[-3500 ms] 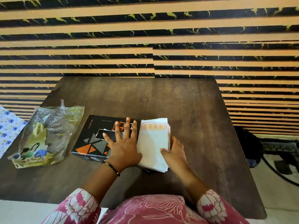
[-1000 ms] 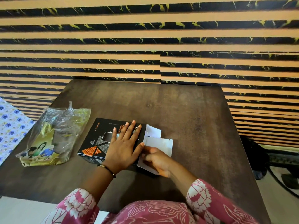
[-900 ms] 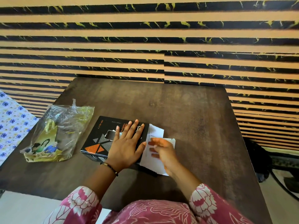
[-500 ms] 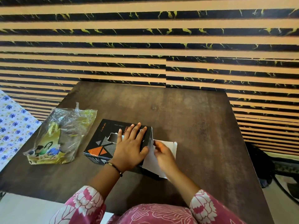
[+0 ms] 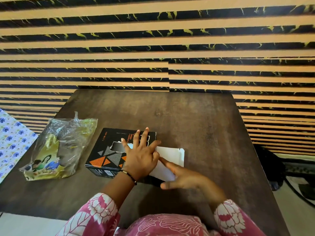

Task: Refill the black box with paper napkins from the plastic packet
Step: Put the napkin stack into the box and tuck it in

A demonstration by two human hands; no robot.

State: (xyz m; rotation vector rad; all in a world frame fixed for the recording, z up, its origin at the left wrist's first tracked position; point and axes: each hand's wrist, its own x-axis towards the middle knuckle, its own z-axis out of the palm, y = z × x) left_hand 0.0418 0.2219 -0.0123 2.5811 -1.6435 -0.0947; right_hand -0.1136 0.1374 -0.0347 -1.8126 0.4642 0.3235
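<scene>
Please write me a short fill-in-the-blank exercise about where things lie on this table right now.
1. The left hand lies flat on top of the ____ box.
2. The plastic packet lies to the ____ of the box.
3. The white end flap at the box's right end is ____, not shut.
4. The right hand rests at the box's ____ end.

Missing words: black; left; open; right

I see soft, even daylight on the table [image 5: 196,120], with a faint shadow under the right hand [image 5: 185,178] (its fingers smear with motion). The striped wall [image 5: 153,40] bows at the wide-angle edges, slightly blurred.
</scene>
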